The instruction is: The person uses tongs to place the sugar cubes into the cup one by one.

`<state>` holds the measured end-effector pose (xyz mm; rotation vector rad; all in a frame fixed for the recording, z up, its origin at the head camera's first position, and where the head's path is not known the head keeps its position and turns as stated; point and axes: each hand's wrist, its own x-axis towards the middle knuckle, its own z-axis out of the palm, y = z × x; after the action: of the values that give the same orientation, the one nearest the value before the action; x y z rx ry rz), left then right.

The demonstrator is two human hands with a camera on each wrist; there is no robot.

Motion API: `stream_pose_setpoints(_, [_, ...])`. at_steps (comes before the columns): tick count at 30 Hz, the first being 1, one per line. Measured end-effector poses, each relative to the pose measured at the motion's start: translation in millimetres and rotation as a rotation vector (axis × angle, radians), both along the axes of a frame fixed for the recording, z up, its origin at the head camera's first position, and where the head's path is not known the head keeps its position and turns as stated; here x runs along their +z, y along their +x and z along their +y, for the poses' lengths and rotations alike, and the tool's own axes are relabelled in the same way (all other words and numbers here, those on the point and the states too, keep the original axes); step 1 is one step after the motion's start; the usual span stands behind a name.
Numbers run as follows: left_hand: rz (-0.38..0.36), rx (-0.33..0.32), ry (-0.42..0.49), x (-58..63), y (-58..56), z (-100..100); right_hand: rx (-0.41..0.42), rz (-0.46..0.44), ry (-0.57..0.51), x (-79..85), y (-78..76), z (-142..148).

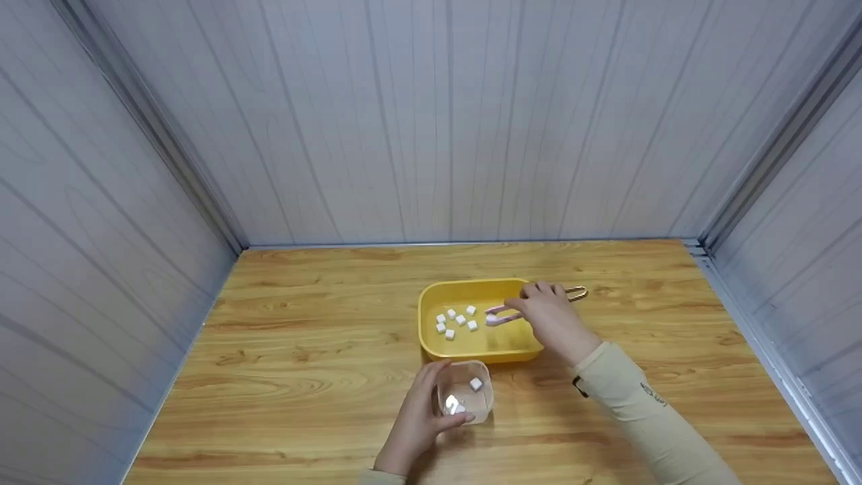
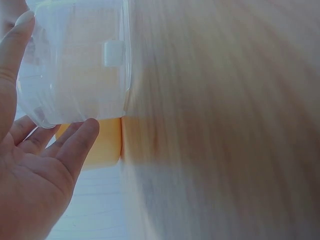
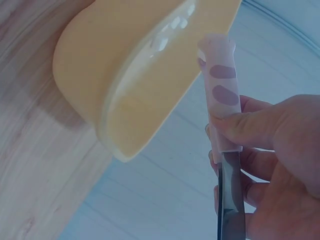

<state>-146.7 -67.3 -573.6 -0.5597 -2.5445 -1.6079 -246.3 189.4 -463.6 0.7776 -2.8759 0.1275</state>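
Observation:
My left hand (image 1: 419,417) holds a small clear plastic container (image 1: 481,412), thumb on the near side and fingers round the far side. Inside it lie a white cube (image 1: 476,384) and another (image 1: 460,408) near the thumb. With my right hand (image 1: 552,316) I grip small tongs (image 3: 222,90), pink-and-white at the tips with metal arms. Their tips hover over the yellow tub (image 1: 431,350); something white shows between them, too small to tell clearly. Several white cubes (image 1: 460,319) lie scattered in the left part of the tub.
The wood-grain table (image 1: 296,350) carries the tub, with the clear container at its near side. Pale panelled walls (image 1: 444,121) enclose the table at the back, left and right. The right forearm, in a beige sleeve (image 1: 646,411), reaches in from the near right.

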Motion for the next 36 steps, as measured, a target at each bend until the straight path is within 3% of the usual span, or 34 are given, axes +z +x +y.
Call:
stream_pose_setpoints(18, [0.016, 0.006, 0.008, -1.0, 0.4, 1, 0.079, 0.042, -0.032, 18.3, 35.7, -12])
stream_pose_setpoints(36, [0.014, -0.012, 0.001, -3.1, -1.9, 1, 0.201, 0.120, -0.003, 13.1, 57.8, -24])
